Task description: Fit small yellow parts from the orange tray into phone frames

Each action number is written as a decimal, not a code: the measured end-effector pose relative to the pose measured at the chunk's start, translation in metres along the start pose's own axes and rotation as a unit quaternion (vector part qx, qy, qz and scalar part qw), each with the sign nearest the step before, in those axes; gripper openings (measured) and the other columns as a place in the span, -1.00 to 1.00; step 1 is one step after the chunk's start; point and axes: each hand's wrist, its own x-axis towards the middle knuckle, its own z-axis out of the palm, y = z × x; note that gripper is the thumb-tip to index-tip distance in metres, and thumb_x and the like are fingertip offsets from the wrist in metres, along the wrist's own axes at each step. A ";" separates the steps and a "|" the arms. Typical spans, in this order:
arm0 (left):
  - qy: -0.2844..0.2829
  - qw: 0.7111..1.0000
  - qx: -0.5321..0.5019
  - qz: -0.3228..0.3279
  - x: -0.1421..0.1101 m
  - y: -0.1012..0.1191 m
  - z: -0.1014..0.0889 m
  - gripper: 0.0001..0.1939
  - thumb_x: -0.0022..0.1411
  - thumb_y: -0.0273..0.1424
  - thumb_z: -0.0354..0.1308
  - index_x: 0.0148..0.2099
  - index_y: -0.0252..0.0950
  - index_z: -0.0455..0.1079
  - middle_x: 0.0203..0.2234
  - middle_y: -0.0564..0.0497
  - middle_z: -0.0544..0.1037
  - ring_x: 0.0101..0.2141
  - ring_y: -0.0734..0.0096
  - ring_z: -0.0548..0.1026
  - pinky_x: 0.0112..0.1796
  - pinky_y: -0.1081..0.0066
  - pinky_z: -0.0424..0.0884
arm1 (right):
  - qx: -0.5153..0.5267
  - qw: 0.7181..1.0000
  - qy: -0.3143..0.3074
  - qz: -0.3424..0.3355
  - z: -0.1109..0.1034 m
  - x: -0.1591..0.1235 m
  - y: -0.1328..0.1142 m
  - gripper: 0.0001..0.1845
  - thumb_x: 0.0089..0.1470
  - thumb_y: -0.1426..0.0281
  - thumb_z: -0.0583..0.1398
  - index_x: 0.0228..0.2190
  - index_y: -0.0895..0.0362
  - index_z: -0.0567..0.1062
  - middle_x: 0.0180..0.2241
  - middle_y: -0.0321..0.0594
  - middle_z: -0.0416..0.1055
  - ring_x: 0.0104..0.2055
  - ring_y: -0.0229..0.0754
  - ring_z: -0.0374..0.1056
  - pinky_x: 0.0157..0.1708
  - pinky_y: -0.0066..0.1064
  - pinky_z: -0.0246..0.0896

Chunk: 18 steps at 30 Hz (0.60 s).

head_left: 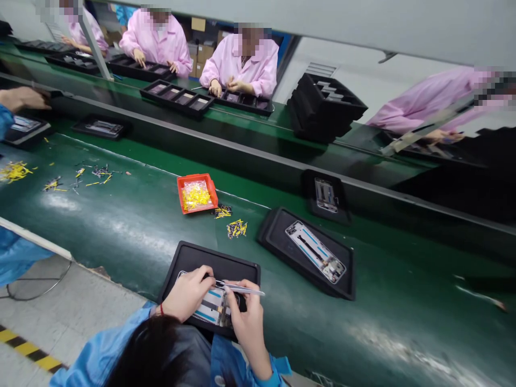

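A phone mid-frame with blue strips lies in a black foam tray in front of me. My left hand reaches over its upper left part, fingers bent and pressed together by the tweezer tips. Whatever those fingers pinch is too small to make out. My right hand grips silver tweezers between thumb and fingers above the phone, the tips pointing left. Beyond the tray sit small piles of yellow and black strips and a red bin holding a bag of yellow pieces.
To the right, stacked black trays bear another phone frame. One more tray lies beside the raised rail. Across it, co-workers in pink handle trays. At far left a co-worker's hand hovers over a tray.
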 end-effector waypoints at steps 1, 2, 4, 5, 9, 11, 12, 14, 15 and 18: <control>-0.004 1.000 0.003 -0.001 0.001 0.000 -0.001 -0.88 0.25 -0.59 0.05 -0.27 -0.30 0.36 -0.31 0.02 0.44 -0.41 0.45 0.42 -0.39 0.48 0.33 | -0.007 1.000 0.000 -0.004 -0.001 0.002 -0.002 -0.86 0.16 0.31 0.19 -0.26 0.09 0.36 -0.35 -0.15 0.55 -0.30 -0.08 0.52 -0.34 -0.34 0.45; -0.005 1.000 0.005 -0.003 0.002 -0.001 -0.001 -0.90 0.24 -0.57 0.08 -0.29 -0.29 0.36 -0.31 0.02 0.44 -0.40 0.42 0.41 -0.38 0.45 0.33 | -0.014 1.000 -0.007 -0.010 -0.002 0.004 -0.004 -0.88 0.16 0.31 0.18 -0.28 0.09 0.39 -0.36 -0.16 0.55 -0.31 -0.08 0.52 -0.35 -0.35 0.44; -0.007 1.000 0.000 -0.006 0.003 -0.002 -0.002 -0.91 0.24 -0.54 0.11 -0.32 -0.28 0.36 -0.32 0.02 0.45 -0.37 0.38 0.40 -0.34 0.41 0.32 | -0.024 0.999 -0.038 -0.027 -0.007 0.010 -0.011 -0.89 0.17 0.31 0.17 -0.31 0.09 0.45 -0.37 -0.17 0.56 -0.33 -0.09 0.51 -0.34 -0.36 0.44; -0.011 1.000 -0.008 -0.006 0.004 -0.003 -0.003 -0.91 0.25 -0.54 0.11 -0.33 -0.28 0.36 -0.33 0.02 0.45 -0.36 0.38 0.40 -0.33 0.41 0.31 | -0.024 0.997 -0.062 -0.037 -0.009 0.013 -0.014 -0.88 0.17 0.31 0.17 -0.32 0.08 0.48 -0.36 -0.18 0.56 -0.33 -0.09 0.51 -0.33 -0.37 0.44; -0.020 0.999 -0.048 -0.012 0.002 -0.006 -0.002 -0.90 0.30 -0.54 0.05 -0.28 -0.28 0.34 -0.37 0.06 0.47 -0.37 0.42 0.41 -0.31 0.43 0.33 | 0.002 0.990 -0.120 -0.076 -0.016 0.021 -0.020 -0.85 0.19 0.35 0.17 -0.33 0.05 0.57 -0.36 -0.20 0.58 -0.33 -0.11 0.51 -0.34 -0.40 0.44; -0.005 0.998 -0.058 -0.010 0.001 -0.008 -0.002 -0.88 0.33 -0.52 0.01 -0.26 -0.28 0.33 -0.38 0.07 0.48 -0.37 0.43 0.43 -0.32 0.46 0.34 | 0.016 0.988 -0.122 -0.091 -0.016 0.021 -0.019 -0.82 0.21 0.36 0.16 -0.34 0.05 0.58 -0.37 -0.20 0.58 -0.34 -0.12 0.52 -0.36 -0.42 0.44; 0.001 0.998 -0.060 -0.002 0.000 -0.009 -0.003 -0.86 0.34 -0.52 -0.01 -0.27 -0.29 0.33 -0.38 0.07 0.48 -0.38 0.44 0.44 -0.33 0.47 0.34 | 0.019 0.988 -0.119 -0.097 -0.016 0.021 -0.018 -0.81 0.22 0.36 0.16 -0.35 0.05 0.58 -0.37 -0.20 0.58 -0.34 -0.13 0.52 -0.37 -0.43 0.44; 0.006 0.998 -0.053 0.022 -0.001 -0.012 -0.003 -0.82 0.37 -0.50 -0.05 -0.30 -0.29 0.33 -0.39 0.07 0.49 -0.40 0.47 0.44 -0.35 0.49 0.34 | 0.016 0.988 -0.111 -0.108 -0.015 0.020 -0.017 -0.80 0.22 0.36 0.15 -0.36 0.05 0.58 -0.38 -0.19 0.58 -0.35 -0.13 0.52 -0.38 -0.44 0.44; 0.005 0.998 -0.045 0.036 -0.001 -0.013 -0.004 -0.80 0.37 -0.50 -0.06 -0.30 -0.28 0.33 -0.38 0.07 0.50 -0.42 0.48 0.44 -0.36 0.49 0.34 | 0.008 0.988 -0.105 -0.113 -0.015 0.020 -0.017 -0.80 0.22 0.36 0.15 -0.36 0.05 0.58 -0.39 -0.20 0.58 -0.36 -0.13 0.51 -0.39 -0.43 0.43; -0.011 0.996 -0.019 0.082 -0.003 -0.017 -0.007 -0.81 0.37 -0.51 -0.06 -0.26 -0.28 0.35 -0.36 0.07 0.51 -0.42 0.49 0.44 -0.39 0.49 0.34 | -0.022 0.989 -0.085 -0.118 -0.014 0.021 -0.017 -0.82 0.20 0.33 0.18 -0.39 0.04 0.58 -0.41 -0.21 0.58 -0.37 -0.11 0.51 -0.36 -0.39 0.42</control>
